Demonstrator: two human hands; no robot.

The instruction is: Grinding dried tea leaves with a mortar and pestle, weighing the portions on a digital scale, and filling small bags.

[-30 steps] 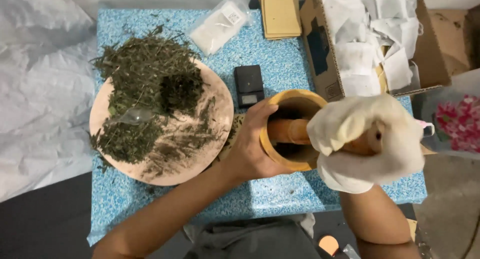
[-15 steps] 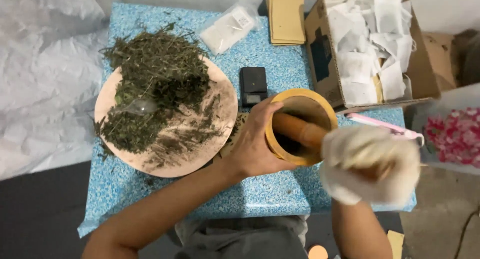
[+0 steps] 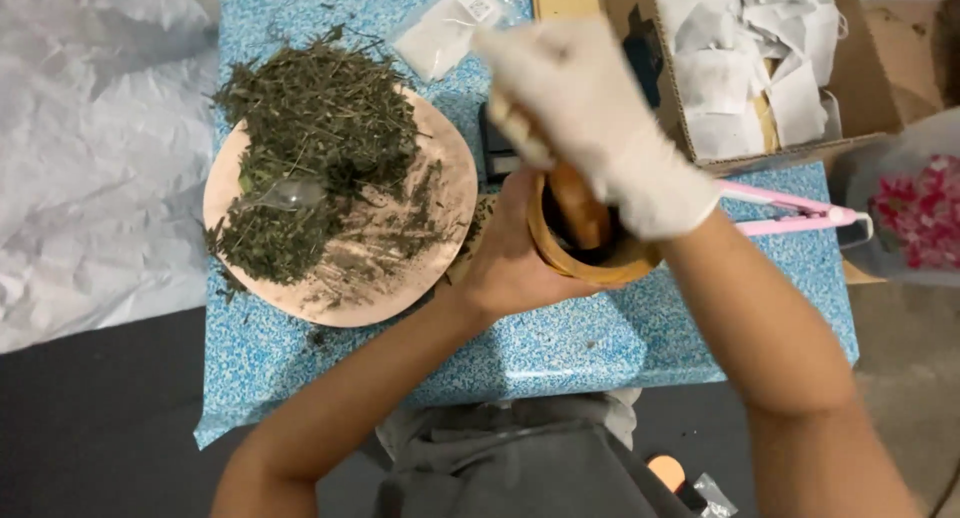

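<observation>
The right hand (image 3: 590,118), in a white glove, is wrapped tight around the top of a wooden pestle (image 3: 578,206), whose lower end stands tilted inside a wooden mortar (image 3: 585,253). The glove is blurred, so the exact finger placement is hard to make out, but the fist appears fully clenched on the handle. The bare left hand (image 3: 510,263) cups the mortar's outer wall from its 9 o'clock side, fingers curled against the wood and palm pressed to it. The mortar sits on a blue speckled surface (image 3: 560,348), near the middle of the right half.

At 9 o'clock from the mortar, just beside the left hand, lies a round pinkish board (image 3: 400,268) heaped with dried green herbs (image 3: 315,128); a small clear spoon (image 3: 290,193) rests among them. At 3 o'clock a pink flat tool (image 3: 790,208) lies partly under the right forearm. At 1 o'clock a cardboard box (image 3: 870,88) holds white paper sachets (image 3: 730,78). At 11 o'clock a clear plastic bag (image 3: 445,28) lies at the surface's far edge. Crumpled white sheeting (image 3: 95,148) covers the floor to the far left.
</observation>
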